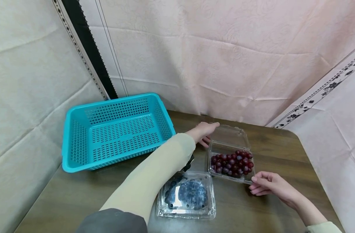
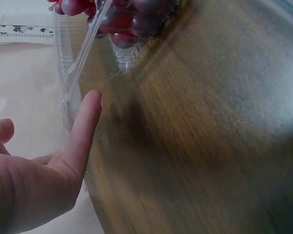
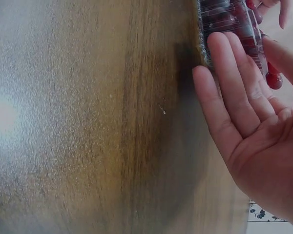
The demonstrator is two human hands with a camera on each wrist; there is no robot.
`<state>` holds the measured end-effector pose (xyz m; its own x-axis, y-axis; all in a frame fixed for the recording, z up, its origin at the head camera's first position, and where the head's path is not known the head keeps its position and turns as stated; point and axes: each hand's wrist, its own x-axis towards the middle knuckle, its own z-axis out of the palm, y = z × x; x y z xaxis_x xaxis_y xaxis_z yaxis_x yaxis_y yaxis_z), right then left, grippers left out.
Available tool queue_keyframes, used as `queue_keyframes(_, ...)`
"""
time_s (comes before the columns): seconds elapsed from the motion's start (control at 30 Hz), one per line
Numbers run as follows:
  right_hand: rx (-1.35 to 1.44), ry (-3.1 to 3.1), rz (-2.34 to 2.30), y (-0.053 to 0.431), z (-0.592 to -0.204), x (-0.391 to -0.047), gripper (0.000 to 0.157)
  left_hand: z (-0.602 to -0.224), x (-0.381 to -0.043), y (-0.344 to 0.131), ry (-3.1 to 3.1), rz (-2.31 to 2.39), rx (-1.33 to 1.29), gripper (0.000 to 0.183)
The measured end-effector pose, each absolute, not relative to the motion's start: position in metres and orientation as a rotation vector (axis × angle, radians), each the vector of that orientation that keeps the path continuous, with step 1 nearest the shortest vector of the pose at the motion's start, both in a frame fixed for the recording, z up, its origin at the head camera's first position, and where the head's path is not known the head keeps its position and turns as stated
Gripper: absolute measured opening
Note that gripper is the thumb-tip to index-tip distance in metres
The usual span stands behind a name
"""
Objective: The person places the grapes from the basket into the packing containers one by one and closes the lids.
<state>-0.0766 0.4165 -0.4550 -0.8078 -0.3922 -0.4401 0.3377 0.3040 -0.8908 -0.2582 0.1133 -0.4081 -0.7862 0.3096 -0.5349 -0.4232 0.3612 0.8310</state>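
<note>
A clear plastic clamshell box (image 1: 230,179) holds red grapes (image 1: 232,163), its lid (image 1: 230,135) raised at the back. At its near right corner, my right hand (image 1: 272,187) has the thumb over the rim and the fingers along the outer wall, pinching the corner. My left hand (image 1: 205,131) is beside the lid's left side. In the left wrist view, one finger (image 2: 85,129) extends straight toward the clear plastic; contact cannot be told. A second clamshell box (image 1: 210,207), lid down, holds blueberries (image 1: 189,195) in front.
A turquoise perforated basket (image 1: 65,139) stands on the left of the wooden table (image 1: 232,207), with nothing seen inside. Pale cloth (image 1: 224,64) hangs behind the table and at both sides. My left forearm crosses between the basket and the blueberry box.
</note>
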Motion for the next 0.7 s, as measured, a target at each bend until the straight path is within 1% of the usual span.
queue_keyframes(0.17,-0.093,1.954,-1.587,0.416,-0.458,-0.076,0.02,-0.411,-0.261,0.115,1.993,1.509,-0.12,0.07)
queue_keyframes(0.27,-0.09,1.966,-1.596,0.415,-0.46,-0.076,0.019,-0.413,-0.264,0.117,2.003,1.535,-0.12,0.067)
queue_keyframes(0.43,-0.097,1.966,-1.63,0.415,-0.46,-0.076,0.018,-0.412,-0.267,0.12,2.013,1.552,-0.07,0.068)
queue_keyframes(0.57,-0.114,1.946,-1.664,0.416,-0.46,-0.076,0.02,-0.405,-0.264,0.119,1.999,1.577,-0.027,0.068)
queue_keyframes(0.7,-0.083,1.935,-1.671,0.416,-0.46,-0.077,0.019,-0.394,-0.257,0.114,1.972,1.615,0.045,0.07)
